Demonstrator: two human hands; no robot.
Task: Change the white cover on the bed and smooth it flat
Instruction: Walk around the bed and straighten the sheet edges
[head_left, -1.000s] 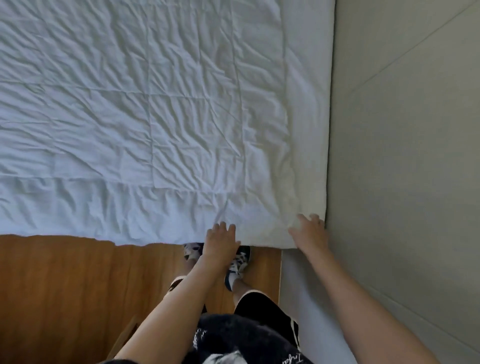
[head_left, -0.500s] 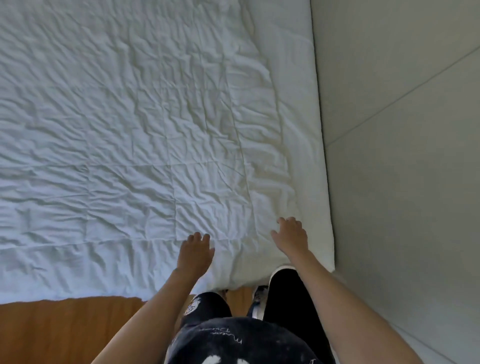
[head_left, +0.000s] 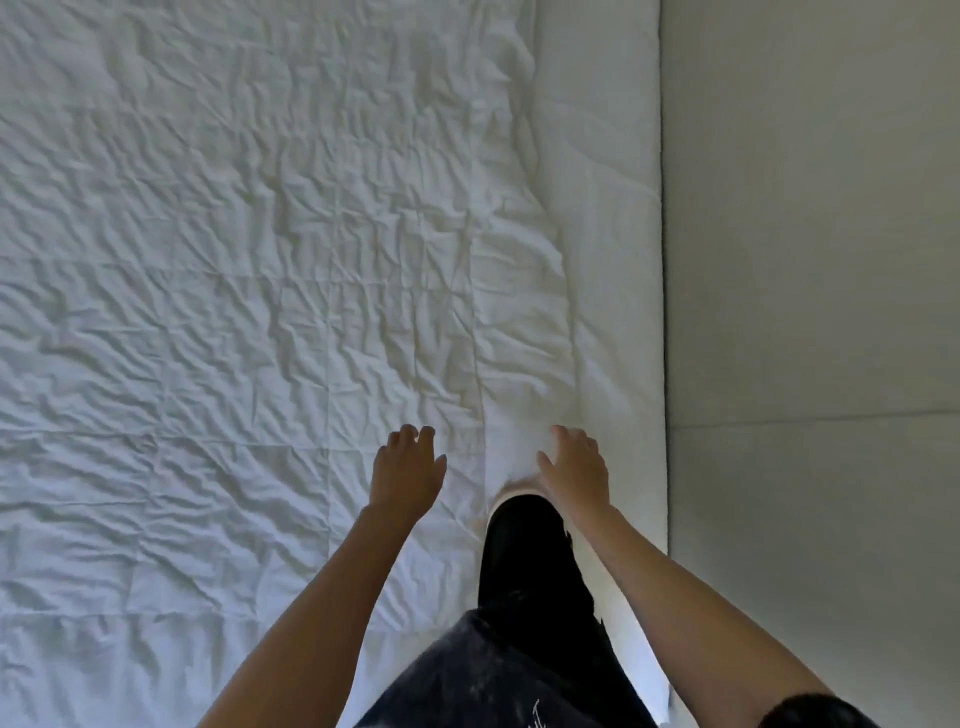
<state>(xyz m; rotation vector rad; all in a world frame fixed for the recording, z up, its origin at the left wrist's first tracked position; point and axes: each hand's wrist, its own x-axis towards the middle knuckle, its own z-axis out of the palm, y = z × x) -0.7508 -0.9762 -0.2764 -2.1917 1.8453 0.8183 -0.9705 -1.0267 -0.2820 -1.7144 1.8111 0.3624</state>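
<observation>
The white cover (head_left: 234, 312) lies creased across the bed from nine o'clock to centre, your left hand (head_left: 408, 470) and right hand (head_left: 576, 467) hang spread and empty over it, and your knee (head_left: 524, 545) could drag fresh wrinkles toward the wall (head_left: 810, 260) at three o'clock.

Your white cover (head_left: 260, 312) is plain all over, creased and crossed by a faint grid of stitched squares, shading bluish toward its near end. Beside it the wall (head_left: 810, 260) is a flat grey-green, and your black trouser leg (head_left: 530, 566) meets a dark top (head_left: 498, 686) flecked with white marks.
</observation>
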